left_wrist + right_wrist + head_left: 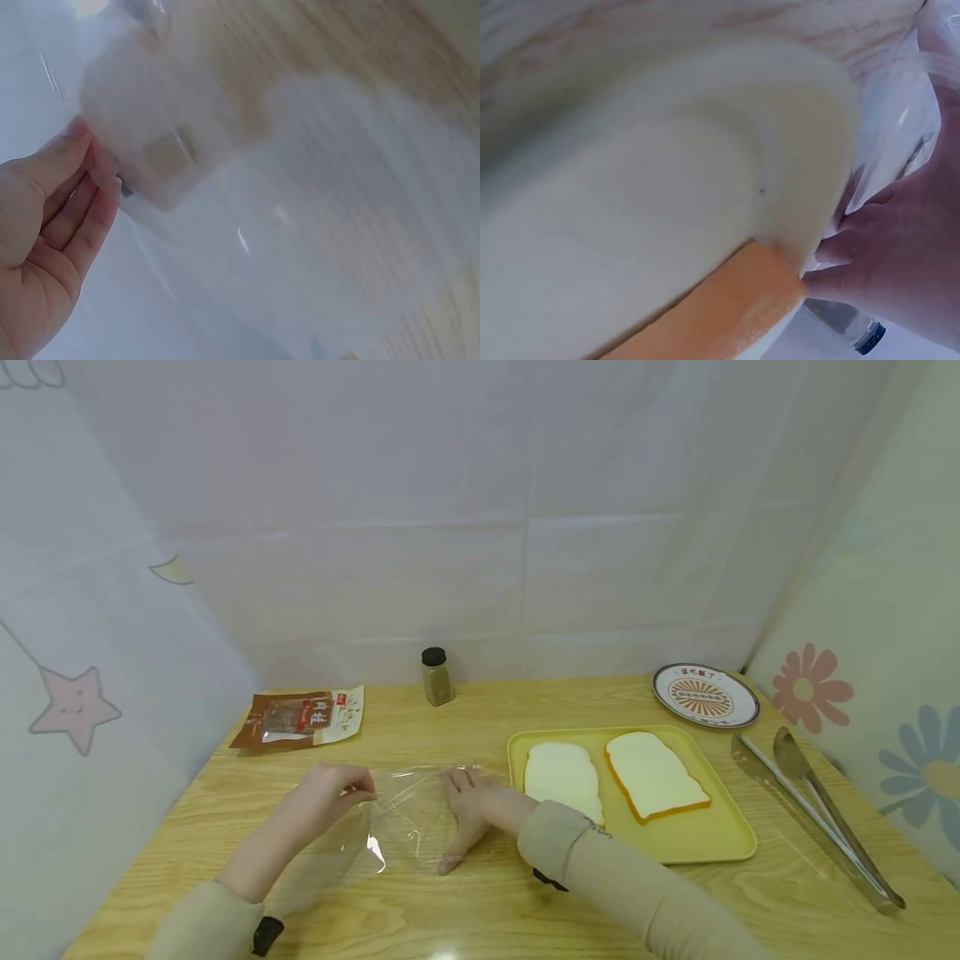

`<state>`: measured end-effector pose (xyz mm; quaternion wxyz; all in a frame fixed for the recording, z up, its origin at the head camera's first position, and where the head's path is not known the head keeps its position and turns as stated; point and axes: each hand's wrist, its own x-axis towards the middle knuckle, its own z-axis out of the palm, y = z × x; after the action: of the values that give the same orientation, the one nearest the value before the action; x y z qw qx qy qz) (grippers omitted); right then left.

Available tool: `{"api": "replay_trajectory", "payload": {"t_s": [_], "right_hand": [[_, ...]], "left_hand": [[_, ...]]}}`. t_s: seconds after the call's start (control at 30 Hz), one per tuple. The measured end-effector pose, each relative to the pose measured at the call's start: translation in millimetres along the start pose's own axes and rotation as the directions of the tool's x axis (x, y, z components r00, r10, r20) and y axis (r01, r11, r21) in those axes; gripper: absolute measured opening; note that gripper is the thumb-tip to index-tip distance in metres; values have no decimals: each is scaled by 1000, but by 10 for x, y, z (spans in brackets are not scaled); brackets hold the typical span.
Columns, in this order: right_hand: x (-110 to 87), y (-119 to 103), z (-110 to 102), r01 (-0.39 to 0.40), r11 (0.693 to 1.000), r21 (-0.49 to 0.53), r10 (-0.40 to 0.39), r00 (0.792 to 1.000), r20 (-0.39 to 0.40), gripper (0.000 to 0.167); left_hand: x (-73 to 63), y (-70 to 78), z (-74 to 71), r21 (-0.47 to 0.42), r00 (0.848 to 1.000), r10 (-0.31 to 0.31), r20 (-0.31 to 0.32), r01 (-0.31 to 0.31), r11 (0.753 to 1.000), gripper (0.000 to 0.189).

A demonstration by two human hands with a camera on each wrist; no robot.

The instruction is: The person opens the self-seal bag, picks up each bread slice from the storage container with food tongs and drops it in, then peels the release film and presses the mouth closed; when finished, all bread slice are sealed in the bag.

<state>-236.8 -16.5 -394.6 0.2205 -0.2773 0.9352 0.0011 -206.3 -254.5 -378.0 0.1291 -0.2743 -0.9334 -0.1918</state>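
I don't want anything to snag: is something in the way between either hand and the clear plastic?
Nothing visible is. The left hand pinches the clear plastic, and the right hand touches it. The yellow tray sits off to the right, not between them.

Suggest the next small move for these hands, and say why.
I'd probably have the left hand draw the clear plastic gently away from the right hand. The left fingers already pinch the plastic, the right hand rests spread on it and could act as an anchor, and creases show between them.
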Motion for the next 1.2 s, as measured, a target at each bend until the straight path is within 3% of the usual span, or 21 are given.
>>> {"api": "replay_trajectory", "payload": {"t_s": [0.13,0.27,0.4,0.57,0.73,0.93,1.07,1.2], "right_hand": [[-27,-18,-22,-16,1000,5,16,1000,15,128],[-43,-33,-25,-13,1000,17,13,1000,4,125],[-68,-63,-19,-30,1000,9,30,999,10,127],[-92,-99,-20,-61,998,-4,61,998,17,126],[-76,-88,-29,-61,996,65,61,998,11,129],[-68,-73,-32,-45,990,132,44,999,14,131],[-66,-72,-23,-42,989,143,42,999,4,131],[-45,-77,-2,-49,992,117,49,999,4,132]], "left_hand": [[26,40,33,38,999,13,43,-14,999,9],[44,71,79,143,996,23,88,-35,989,15],[46,94,109,202,994,41,97,-60,978,10],[46,112,128,175,996,50,78,-63,983,3],[50,155,136,222,998,45,35,-52,974,7],[57,167,130,152,998,5,57,-14,988,14],[45,146,128,110,996,29,89,-38,993,15],[40,149,143,106,996,55,70,-62,992,4]]}}
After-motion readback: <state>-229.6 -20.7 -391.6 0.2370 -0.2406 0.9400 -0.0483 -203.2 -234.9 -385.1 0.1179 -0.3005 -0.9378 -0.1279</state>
